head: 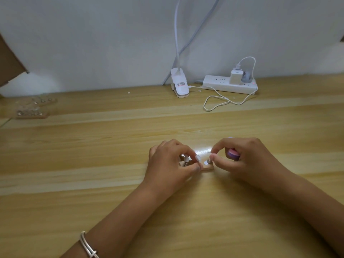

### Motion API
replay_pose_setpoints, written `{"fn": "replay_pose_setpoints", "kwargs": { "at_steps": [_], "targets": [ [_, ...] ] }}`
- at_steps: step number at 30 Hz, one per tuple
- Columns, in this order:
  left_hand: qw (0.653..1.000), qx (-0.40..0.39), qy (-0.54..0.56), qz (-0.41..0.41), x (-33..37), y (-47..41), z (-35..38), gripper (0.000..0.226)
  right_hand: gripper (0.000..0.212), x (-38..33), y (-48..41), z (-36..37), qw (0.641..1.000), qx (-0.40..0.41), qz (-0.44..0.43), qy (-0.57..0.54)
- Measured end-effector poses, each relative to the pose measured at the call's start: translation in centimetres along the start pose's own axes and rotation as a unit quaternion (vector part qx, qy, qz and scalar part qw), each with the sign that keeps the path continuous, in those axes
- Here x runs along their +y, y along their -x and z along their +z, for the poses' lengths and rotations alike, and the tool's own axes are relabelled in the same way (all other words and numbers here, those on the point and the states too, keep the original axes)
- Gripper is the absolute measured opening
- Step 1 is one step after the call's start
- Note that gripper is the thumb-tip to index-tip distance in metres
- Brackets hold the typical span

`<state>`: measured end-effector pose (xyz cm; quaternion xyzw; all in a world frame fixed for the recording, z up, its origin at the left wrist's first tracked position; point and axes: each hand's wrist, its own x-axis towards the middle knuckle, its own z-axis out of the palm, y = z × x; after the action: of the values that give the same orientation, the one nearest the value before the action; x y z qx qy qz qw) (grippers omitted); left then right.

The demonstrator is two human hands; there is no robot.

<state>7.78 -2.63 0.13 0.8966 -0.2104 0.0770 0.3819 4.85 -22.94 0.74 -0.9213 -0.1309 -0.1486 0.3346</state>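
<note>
Tan wooden strip with silver studs (207, 167) lies flat on the pale wood-grain tabletop (93, 155), well short of its far edge. The left hand (172, 164) pinches its left end. The right hand (242, 157) pinches at its right end, curled fingers gripping a pink-and-purple round piece (231, 154). A white power strip (229, 84) sits far off by the wall (93, 43).

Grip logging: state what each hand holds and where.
Left hand grips the small wooden block by its left part; right hand clasps a pink-purple round roll in its palm.
</note>
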Motion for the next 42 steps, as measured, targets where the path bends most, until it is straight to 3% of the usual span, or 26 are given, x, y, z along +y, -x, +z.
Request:
{"fn": "replay_pose_setpoints", "kwargs": {
  "at_steps": [6, 9, 12, 17, 19, 22, 29, 42],
  "targets": [
    [0.998, 0.021, 0.025, 0.058, 0.5, 0.3, -0.5, 0.030, 0.012, -0.8, -0.1, -1.3, 0.991, 0.038, -0.038, -0.122],
    [0.988, 0.048, 0.094, 0.114, 1.3, 0.6, -0.5, 0.015, 0.006, -1.7, 0.1, -0.8, 0.985, 0.033, -0.090, -0.141],
    [0.984, 0.059, 0.126, 0.115, 1.4, 0.9, -0.7, 0.009, 0.009, -2.2, 0.4, -0.4, 0.983, 0.044, -0.102, -0.147],
    [0.984, 0.049, 0.148, 0.091, 1.3, 1.1, -1.1, 0.012, 0.025, -1.5, 0.4, -0.8, 0.974, 0.043, -0.041, -0.216],
    [0.982, 0.044, 0.158, 0.090, 1.3, 1.1, -1.2, 0.015, 0.022, -1.0, 0.3, -1.0, 0.968, 0.034, 0.008, -0.249],
    [0.982, 0.046, 0.156, 0.092, 1.2, 1.1, -1.3, 0.013, 0.015, -0.7, 0.2, -0.5, 0.974, 0.028, 0.010, -0.223],
    [0.981, 0.077, 0.145, 0.103, 0.7, 1.0, -1.2, 0.006, 0.031, -1.2, 0.9, 0.6, 0.982, 0.037, -0.166, -0.086],
    [0.983, 0.071, 0.154, 0.076, 0.7, 1.1, -1.3, 0.008, 0.026, -1.2, 0.6, 0.2, 0.973, 0.110, -0.190, -0.068]
  ]
}}
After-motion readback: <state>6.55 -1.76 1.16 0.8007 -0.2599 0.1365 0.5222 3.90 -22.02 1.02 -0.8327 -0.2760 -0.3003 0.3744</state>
